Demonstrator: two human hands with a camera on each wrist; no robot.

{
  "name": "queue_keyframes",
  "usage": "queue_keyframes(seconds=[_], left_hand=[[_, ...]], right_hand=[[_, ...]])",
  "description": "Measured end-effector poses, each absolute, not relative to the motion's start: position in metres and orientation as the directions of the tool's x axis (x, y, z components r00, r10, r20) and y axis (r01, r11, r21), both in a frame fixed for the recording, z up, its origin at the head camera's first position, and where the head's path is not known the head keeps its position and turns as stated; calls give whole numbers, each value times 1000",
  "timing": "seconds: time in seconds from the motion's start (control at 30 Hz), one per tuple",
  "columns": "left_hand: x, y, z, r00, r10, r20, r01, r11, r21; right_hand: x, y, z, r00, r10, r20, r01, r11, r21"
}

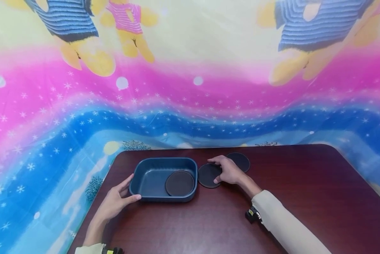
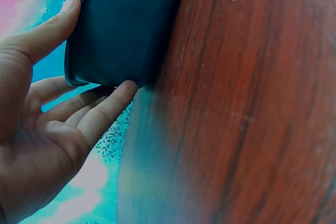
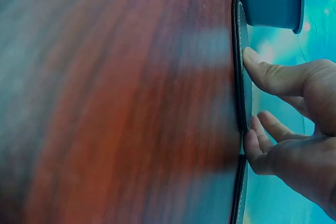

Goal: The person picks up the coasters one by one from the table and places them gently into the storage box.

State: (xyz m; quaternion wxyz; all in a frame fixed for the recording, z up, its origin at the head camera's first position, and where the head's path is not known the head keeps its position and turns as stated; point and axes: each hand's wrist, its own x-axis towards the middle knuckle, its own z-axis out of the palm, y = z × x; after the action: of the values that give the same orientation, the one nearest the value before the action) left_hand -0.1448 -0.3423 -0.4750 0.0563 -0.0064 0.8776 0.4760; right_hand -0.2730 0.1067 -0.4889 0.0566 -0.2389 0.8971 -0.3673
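A dark blue rectangular basin (image 1: 151, 199) sits at the table's left, with one round dark coaster (image 1: 180, 183) inside its right part. My left hand (image 1: 115, 199) touches the basin's near-left corner, thumb at the front rim and fingers along the left side; the left wrist view shows the thumb on the rim (image 2: 73, 35). A second coaster (image 1: 207, 175) lies flat just right of the basin. My right hand (image 1: 231, 171) pinches it, thumb on the near side and fingers at the far edge. Behind that hand lies a third coaster (image 1: 242, 161), partly covered by it.
The dark red wooden table (image 1: 291, 190) extends to the right and toward me. A cartoon-printed cloth (image 1: 190, 88) hangs behind the table's far edge and along its left side.
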Motion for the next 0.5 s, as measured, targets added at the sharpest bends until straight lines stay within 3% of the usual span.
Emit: queue_keyframes(seconds=[0.5], left_hand=[[-144,-340,-473,-994,37,-106,-67,563,823]], right_hand=[[-274,112,-485,-935,-349,62,-275,605,-748]])
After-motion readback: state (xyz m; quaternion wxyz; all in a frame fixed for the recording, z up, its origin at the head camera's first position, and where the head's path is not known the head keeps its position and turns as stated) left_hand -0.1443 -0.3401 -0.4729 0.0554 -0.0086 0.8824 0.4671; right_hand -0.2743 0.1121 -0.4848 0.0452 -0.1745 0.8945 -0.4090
